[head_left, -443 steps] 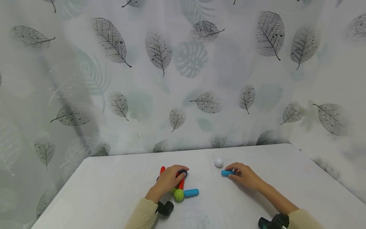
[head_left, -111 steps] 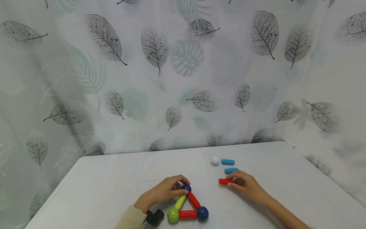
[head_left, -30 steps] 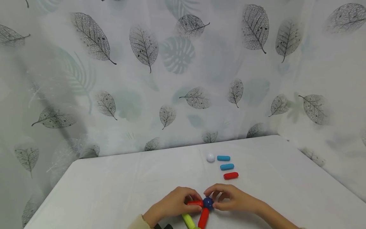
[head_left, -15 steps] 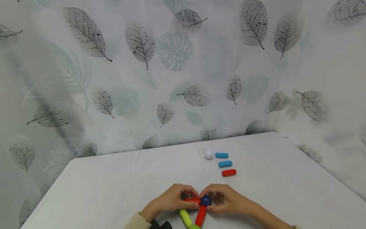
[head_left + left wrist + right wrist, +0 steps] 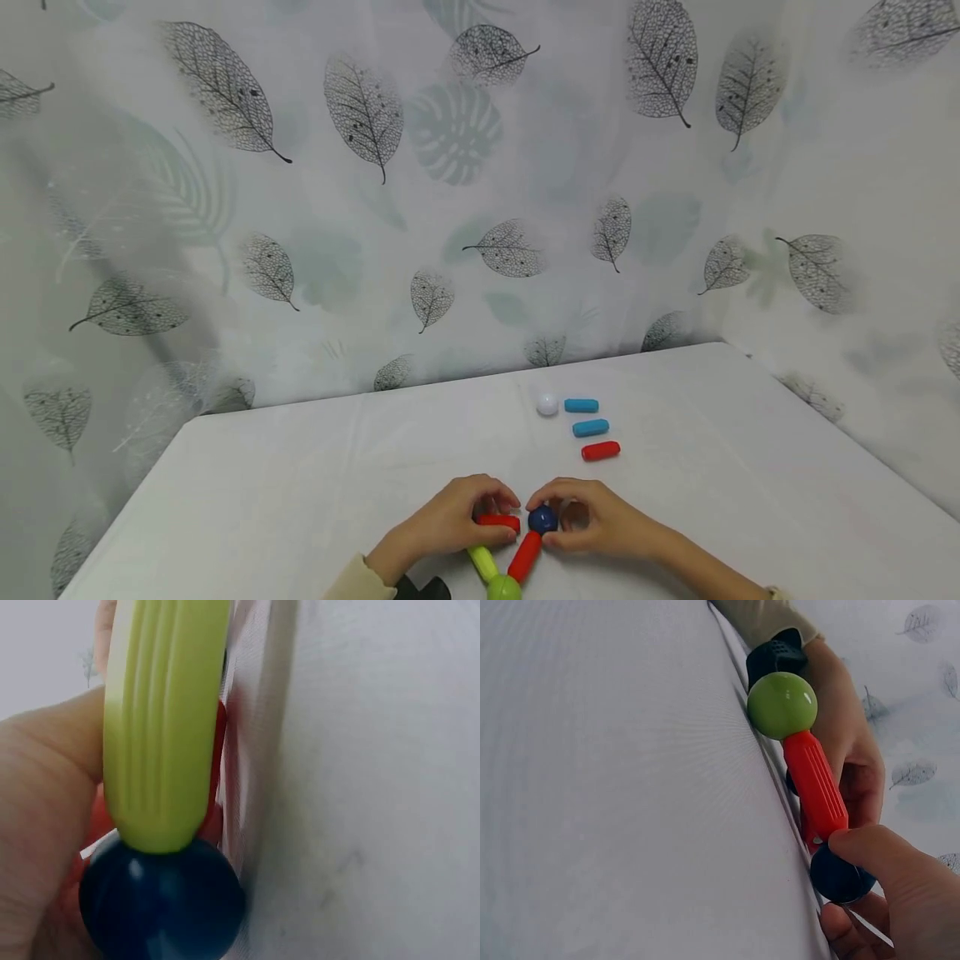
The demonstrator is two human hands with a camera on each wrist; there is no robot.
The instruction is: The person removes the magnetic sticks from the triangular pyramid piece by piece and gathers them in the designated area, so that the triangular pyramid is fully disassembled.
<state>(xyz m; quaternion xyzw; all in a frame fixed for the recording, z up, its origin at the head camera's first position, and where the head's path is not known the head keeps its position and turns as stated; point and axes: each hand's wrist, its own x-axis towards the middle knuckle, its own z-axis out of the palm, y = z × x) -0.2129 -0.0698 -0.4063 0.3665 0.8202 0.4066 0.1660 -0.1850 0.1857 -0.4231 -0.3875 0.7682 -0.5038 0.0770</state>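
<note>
In the head view the green ball (image 5: 503, 589) is cut off by the bottom edge, the left hand (image 5: 448, 523) hides part of the short red rod (image 5: 498, 522), and the left wrist view is blurred.

Sticks — three red (image 5: 601, 451), two blue (image 5: 581, 406), one green (image 5: 483, 563); balls — four (image 5: 547, 405).
</note>
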